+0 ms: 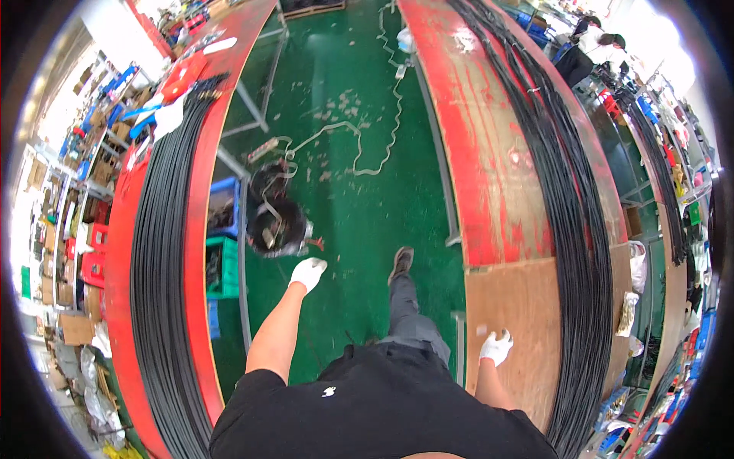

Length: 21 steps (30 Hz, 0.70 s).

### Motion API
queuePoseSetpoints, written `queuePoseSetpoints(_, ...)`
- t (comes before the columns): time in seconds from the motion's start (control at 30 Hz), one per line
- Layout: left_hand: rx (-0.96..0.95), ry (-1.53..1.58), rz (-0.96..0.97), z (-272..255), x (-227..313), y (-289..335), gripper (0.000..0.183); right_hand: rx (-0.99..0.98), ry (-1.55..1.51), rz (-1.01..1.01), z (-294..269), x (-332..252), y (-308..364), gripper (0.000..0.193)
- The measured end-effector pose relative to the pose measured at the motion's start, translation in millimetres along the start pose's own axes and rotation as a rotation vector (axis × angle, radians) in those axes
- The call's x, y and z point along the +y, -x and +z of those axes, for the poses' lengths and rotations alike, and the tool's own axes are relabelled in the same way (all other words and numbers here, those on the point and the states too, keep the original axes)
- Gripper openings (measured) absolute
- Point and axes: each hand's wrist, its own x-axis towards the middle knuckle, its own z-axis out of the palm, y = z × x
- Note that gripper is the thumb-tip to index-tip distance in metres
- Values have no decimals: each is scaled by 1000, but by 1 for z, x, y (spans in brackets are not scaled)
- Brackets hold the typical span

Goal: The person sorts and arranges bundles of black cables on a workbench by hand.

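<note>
right white-gloved hand (497,349): fingers apart, clear of the bundle of long black strands (579,321), which lies to their right on the brown-and-red wooden worktop (511,294). left white-gloved hand (308,274): over green floor (355,298), curled; can't tell if fingers are closed.

Black strands (160,252) lie along the red left tabletop (200,306), a black bundle (585,321) along the red-and-brown right tabletop (516,302), a pale cord (373,171) on the green floor (413,203)

Black strands (585,321), red table (489,153) streaked tan, green floor (359,206), white gloves (497,349), black shirt (382,405), trousers (405,302) apparently dark grey.
</note>
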Motion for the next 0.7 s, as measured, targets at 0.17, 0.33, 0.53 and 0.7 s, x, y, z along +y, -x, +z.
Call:
queuePoseSetpoints(0.17,-167,-530,205,2,-5,-111,51,87,-55,-127,50,-162,-94,46)
queuePoseSetpoints(0.33,-263,-311,-190,0,54,-176,53,19,-104,-292,85,-360,-228,44)
queuePoseSetpoints(0.53,-75,26,-83,-12,-17,-273,34,-288,-109,-595,136,-638,-365,46)
queuePoseSetpoints(0.7,-232,600,-761,-54,59,-368,26,-302,-13,-598,197,-767,-411,50)
